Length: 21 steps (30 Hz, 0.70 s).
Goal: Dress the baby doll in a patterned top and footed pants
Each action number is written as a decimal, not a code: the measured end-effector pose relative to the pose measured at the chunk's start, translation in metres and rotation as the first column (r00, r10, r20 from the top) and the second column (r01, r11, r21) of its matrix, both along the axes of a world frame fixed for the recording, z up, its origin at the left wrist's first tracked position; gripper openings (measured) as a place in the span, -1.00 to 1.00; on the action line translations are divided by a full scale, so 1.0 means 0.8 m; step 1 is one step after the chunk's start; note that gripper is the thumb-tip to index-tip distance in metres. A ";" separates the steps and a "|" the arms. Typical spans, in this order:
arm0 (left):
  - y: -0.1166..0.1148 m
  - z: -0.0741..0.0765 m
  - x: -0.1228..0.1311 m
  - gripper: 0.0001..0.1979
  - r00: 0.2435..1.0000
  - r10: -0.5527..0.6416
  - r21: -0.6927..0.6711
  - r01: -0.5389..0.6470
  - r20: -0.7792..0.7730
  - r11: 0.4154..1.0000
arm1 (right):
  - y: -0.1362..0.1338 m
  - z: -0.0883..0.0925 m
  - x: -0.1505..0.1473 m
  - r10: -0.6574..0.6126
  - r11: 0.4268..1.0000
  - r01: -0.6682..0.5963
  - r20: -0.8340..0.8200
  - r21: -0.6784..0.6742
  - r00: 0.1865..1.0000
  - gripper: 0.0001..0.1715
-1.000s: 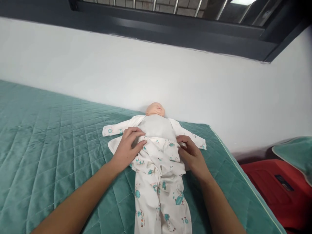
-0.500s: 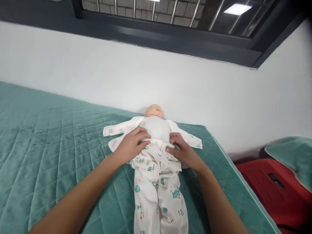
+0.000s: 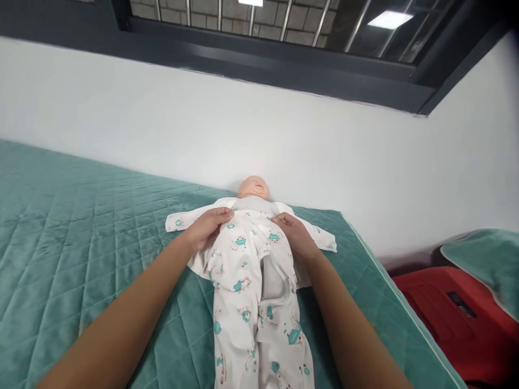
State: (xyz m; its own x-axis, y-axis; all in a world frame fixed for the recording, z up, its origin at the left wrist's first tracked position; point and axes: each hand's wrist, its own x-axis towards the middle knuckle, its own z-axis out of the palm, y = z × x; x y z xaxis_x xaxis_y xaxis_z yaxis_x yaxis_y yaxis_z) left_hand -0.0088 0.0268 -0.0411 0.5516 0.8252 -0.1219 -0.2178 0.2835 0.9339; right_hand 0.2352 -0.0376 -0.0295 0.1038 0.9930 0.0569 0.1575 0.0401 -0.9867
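Observation:
A baby doll point(image 3: 254, 187) lies on its back on a green quilted cover, its head by the wall. Its white printed shirt point(image 3: 324, 237) lies spread beneath it with both sleeves stretched out. White baby pants point(image 3: 239, 302) with teal prints cover its legs and most of its grey-white torso point(image 3: 254, 204); a gap at the crotch shows pale material. My left hand point(image 3: 208, 227) pinches the waistband at its left side. My right hand point(image 3: 295, 233) grips the waistband at the right, its fingertips partly hidden by the fabric.
The green quilted cover point(image 3: 101, 227) runs to an edge at the right. Beyond that edge sits a red plastic object point(image 3: 454, 319) with green cloth point(image 3: 486, 265) behind it. A white wall point(image 3: 243, 124) rises behind the doll, below a dark-framed barred window point(image 3: 275, 54).
Both hands have pulled the waistband up the doll's torso, towards its chest. Less of the torso shows, the pants lie smoother, and the crotch gap has come into view.

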 end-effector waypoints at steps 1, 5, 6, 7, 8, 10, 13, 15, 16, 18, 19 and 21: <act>0.000 -0.002 -0.004 -0.68 1.000 -0.008 -0.002 0.008 0.010 1.000 | -0.002 -0.004 0.003 -0.004 1.000 0.004 -0.055 -0.015 0.998 -0.64; -0.008 -0.001 -0.016 -0.68 0.999 -0.013 0.058 0.016 -0.050 0.998 | -0.016 -0.007 0.018 0.053 0.997 -0.065 -0.219 -0.049 0.974 -0.64; -0.012 0.001 -0.018 -0.68 0.997 0.004 0.086 0.003 -0.080 0.996 | -0.019 -0.006 0.022 0.073 0.995 -0.087 -0.233 -0.051 0.970 -0.62; -0.016 0.003 -0.020 -0.69 0.993 0.025 0.118 -0.012 -0.111 0.993 | -0.023 -0.005 0.025 0.089 0.993 -0.104 -0.237 -0.051 0.967 -0.60; -0.021 0.005 -0.021 -0.70 0.989 0.045 0.152 -0.023 -0.139 0.988 | -0.027 -0.005 0.027 0.097 0.993 -0.111 -0.234 -0.047 0.967 -0.59; -0.030 0.008 -0.022 -0.73 0.979 0.076 0.235 -0.030 -0.188 0.972 | -0.034 -0.005 0.028 0.096 0.994 -0.103 -0.203 -0.025 0.974 -0.58; -0.039 0.004 -0.021 -0.80 0.941 0.180 0.386 -0.058 -0.288 0.920 | -0.043 -0.008 0.024 0.040 0.999 -0.038 -0.091 0.026 0.995 -0.64; -0.040 -0.002 -0.018 -0.86 0.884 0.308 0.489 -0.107 -0.351 0.866 | -0.047 -0.011 0.020 -0.027 0.999 0.027 0.000 0.031 1.000 -0.72; -0.039 -0.006 -0.017 -0.87 0.857 0.359 0.527 -0.124 -0.370 0.841 | -0.047 -0.013 0.018 -0.064 0.998 0.063 0.044 0.025 0.997 -0.75; -0.035 -0.012 -0.015 -0.87 0.827 0.406 0.563 -0.136 -0.389 0.815 | -0.047 -0.015 0.017 -0.112 0.994 0.111 0.123 0.010 0.986 -0.80; -0.033 -0.014 -0.014 -0.86 0.825 0.401 0.559 -0.129 -0.398 0.819 | -0.047 -0.016 0.017 -0.114 0.993 0.115 0.158 0.003 0.981 -0.82; -0.029 -0.015 -0.016 -0.85 0.838 0.362 0.527 -0.107 -0.409 0.843 | -0.047 -0.017 0.021 -0.069 0.997 0.077 0.218 -0.028 0.974 -0.81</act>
